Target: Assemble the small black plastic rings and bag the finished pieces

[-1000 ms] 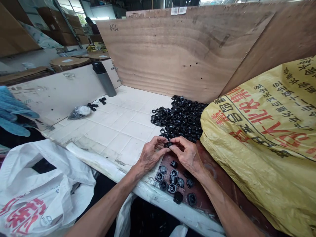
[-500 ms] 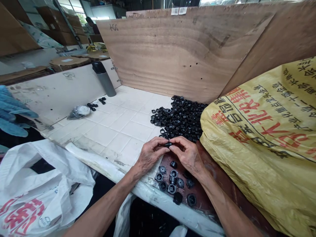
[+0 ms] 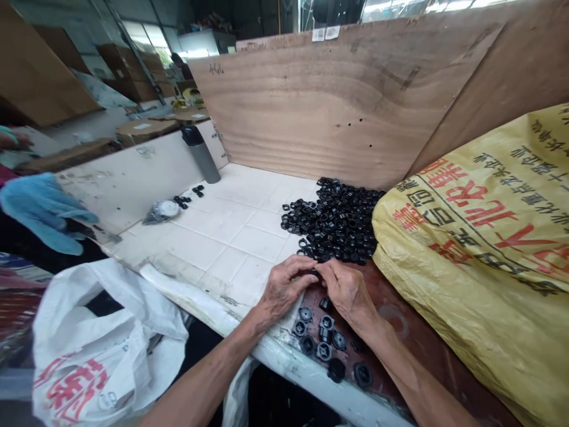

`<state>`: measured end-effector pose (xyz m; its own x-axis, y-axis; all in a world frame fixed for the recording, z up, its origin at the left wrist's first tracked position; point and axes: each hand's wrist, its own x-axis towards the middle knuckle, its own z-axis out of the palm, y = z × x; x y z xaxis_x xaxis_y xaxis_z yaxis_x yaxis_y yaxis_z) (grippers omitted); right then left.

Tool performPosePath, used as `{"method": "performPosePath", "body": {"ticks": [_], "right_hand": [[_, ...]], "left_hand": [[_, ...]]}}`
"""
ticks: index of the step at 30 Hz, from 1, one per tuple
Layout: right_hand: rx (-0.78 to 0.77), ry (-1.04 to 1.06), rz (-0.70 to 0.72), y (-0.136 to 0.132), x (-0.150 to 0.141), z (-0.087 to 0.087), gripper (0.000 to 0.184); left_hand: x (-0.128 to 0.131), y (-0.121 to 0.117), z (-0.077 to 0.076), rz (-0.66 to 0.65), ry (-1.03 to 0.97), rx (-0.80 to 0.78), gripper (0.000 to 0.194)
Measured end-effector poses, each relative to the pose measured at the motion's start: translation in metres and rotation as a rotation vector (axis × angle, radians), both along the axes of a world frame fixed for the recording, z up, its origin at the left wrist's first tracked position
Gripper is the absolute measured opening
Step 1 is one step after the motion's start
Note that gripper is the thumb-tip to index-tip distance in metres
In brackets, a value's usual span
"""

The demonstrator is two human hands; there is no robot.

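Between the fingertips of my left hand (image 3: 287,287) is a small black plastic part (image 3: 315,273), mostly covered by the fingers. My right hand (image 3: 349,290) is closed beside it, its thumb and fingers pinched at the same part. Just beyond both hands lies a heap of black plastic rings (image 3: 340,222). Nearer to me, several round black plastic caps (image 3: 324,351) are spread over the reddish-brown board (image 3: 386,367), some showing a cross-ribbed face.
A large yellow woven sack (image 3: 471,279) fills the right side. A wooden panel (image 3: 320,107) closes the back. On the white tiled table (image 3: 222,231) stand a grey bottle (image 3: 204,157) and a small plastic bag (image 3: 160,212). A white bag (image 3: 115,332) hangs at left, near a blue glove (image 3: 44,207).
The view has shifted, so the scene sits farther right and lower. My right hand has turned, its knuckles now more on top, and the part is less visible between the fingers.
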<state>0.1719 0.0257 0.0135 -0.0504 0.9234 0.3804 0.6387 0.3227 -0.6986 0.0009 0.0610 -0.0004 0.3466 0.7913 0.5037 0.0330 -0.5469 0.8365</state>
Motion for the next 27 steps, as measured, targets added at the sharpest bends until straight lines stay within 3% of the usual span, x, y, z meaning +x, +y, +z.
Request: {"method": "performPosePath", "body": {"ticks": [2, 5, 10, 15, 18, 21, 27], "right_hand": [[0.004, -0.033, -0.015, -0.001, -0.001, -0.002, 0.036], [0.092, 0.033, -0.054, -0.002, -0.004, 0.000, 0.026], [0.121, 0.089, 0.083, -0.004, -0.005, 0.008, 0.022], [0.128, -0.078, -0.055, 0.004, -0.007, -0.017, 0.044], [0.170, -0.044, -0.096, 0.010, -0.009, -0.026, 0.045], [0.198, 0.023, -0.084, 0.010, -0.008, -0.020, 0.040], [0.155, -0.037, -0.055, 0.006, -0.001, -0.003, 0.040]], "left_hand": [[0.001, -0.001, 0.004, -0.020, 0.007, -0.025, 0.018], [0.003, -0.004, 0.012, -0.013, 0.025, -0.107, 0.018], [0.001, -0.004, 0.014, 0.022, 0.023, -0.260, 0.020], [0.000, 0.003, 0.009, -0.059, 0.068, -0.144, 0.019], [0.000, 0.007, 0.010, -0.080, 0.074, -0.159, 0.021], [-0.001, 0.009, 0.010, -0.087, 0.037, -0.180, 0.024], [-0.001, 0.011, 0.008, -0.085, 0.024, -0.140, 0.026]]}}
